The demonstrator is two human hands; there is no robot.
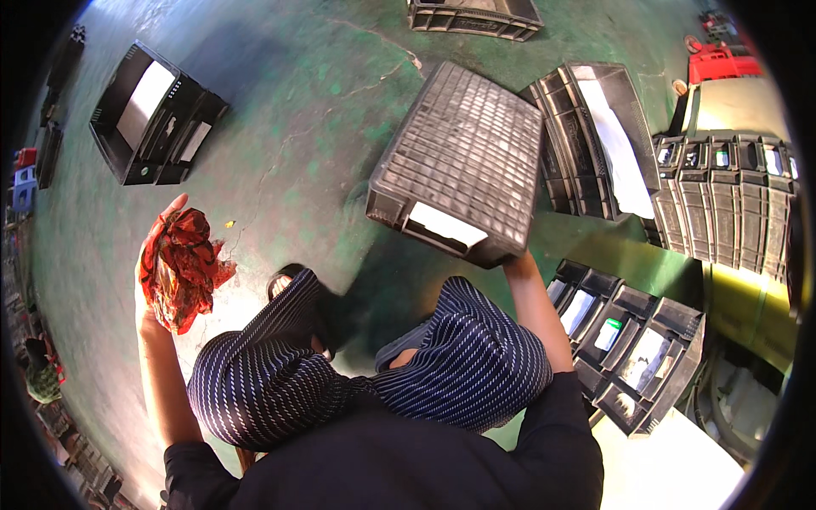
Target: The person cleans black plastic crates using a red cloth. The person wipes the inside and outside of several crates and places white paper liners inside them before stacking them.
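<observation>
A crumpled red cloth with dark markings (pixel 180 276) is bunched in my left hand (pixel 145 297), out over the floor to the left; its fingers show along the cloth's outer side. On the right, my right hand (pixel 516 258) grips the lower corner of a black plastic crate (pixel 463 144). The crate is tipped so that its gridded, dusty base shows, and a white label (pixel 446 226) sits on its near end. Most of the right hand's fingers are hidden behind the crate. Just beyond it stands another black crate (pixel 574 140) with a white sheet (pixel 614 144) over its edge.
A black crate (pixel 155 127) lies on the green floor (pixel 289 136) at far left; one more crate (pixel 476 24) is at the top. Stacked black crates (pixel 722 208) stand at far right. Nearer, several labelled crates (pixel 629 340) rest beside a pale surface (pixel 667 463).
</observation>
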